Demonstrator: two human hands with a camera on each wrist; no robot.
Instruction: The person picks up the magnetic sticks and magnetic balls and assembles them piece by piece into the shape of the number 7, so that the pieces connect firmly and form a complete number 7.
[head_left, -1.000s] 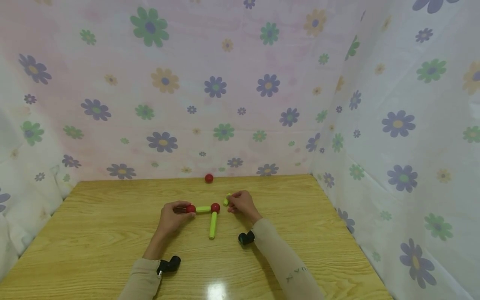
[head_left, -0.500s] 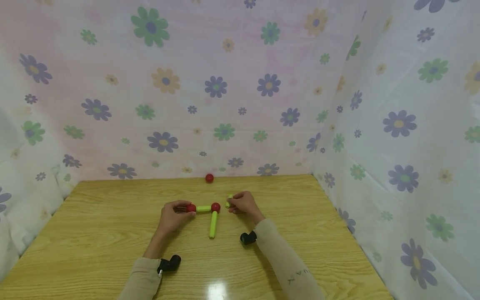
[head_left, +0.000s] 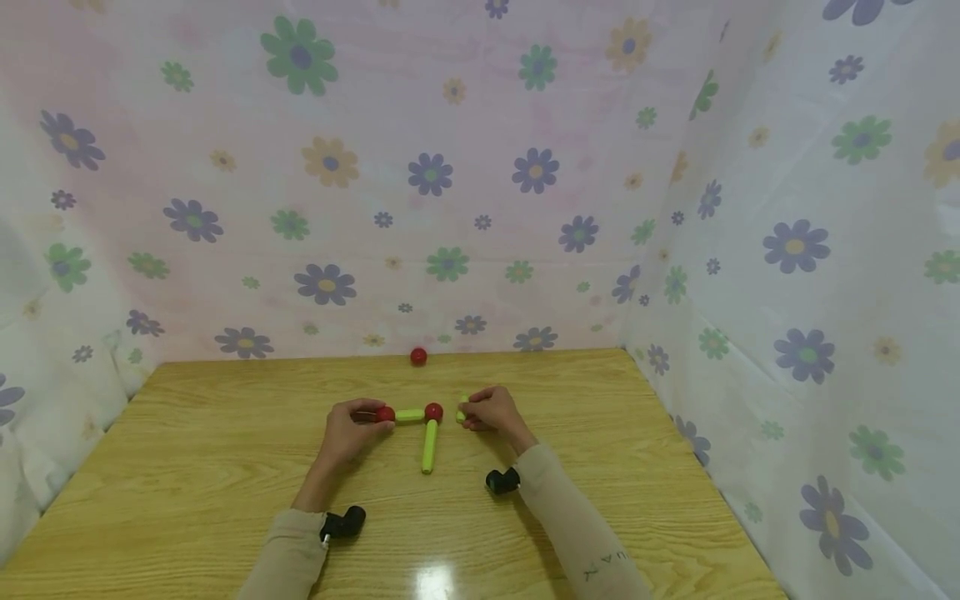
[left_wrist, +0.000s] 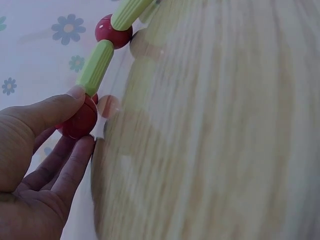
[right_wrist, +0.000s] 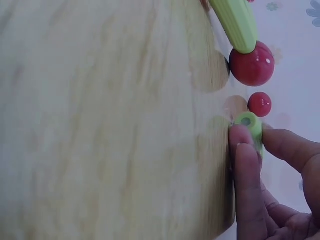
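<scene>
My left hand point(head_left: 347, 432) grips a red ball point(left_wrist: 81, 119) between thumb and fingers. A short yellow-green rod point(head_left: 409, 415) joins that ball to a second red ball point(head_left: 433, 412). From the second ball a longer yellow-green rod point(head_left: 429, 447) extends toward me along the table. To the right, my right hand point(head_left: 497, 412) pinches a separate yellow-green rod point(right_wrist: 254, 131) between thumb and fingertips. Its round end, with a grey centre, faces the right wrist camera. A gap separates this rod from the second ball in the head view.
Another red ball point(head_left: 418, 357) lies at the far edge of the wooden table point(head_left: 225, 467). Flower-patterned cloth point(head_left: 480, 167) hangs behind the table and along both sides. A black wrist camera point(head_left: 502, 481) sits at each sleeve.
My right hand has moved slightly right and toward me, and its rod has turned more upright in the head view. My left hand and the joined pieces have shifted very slightly right.
</scene>
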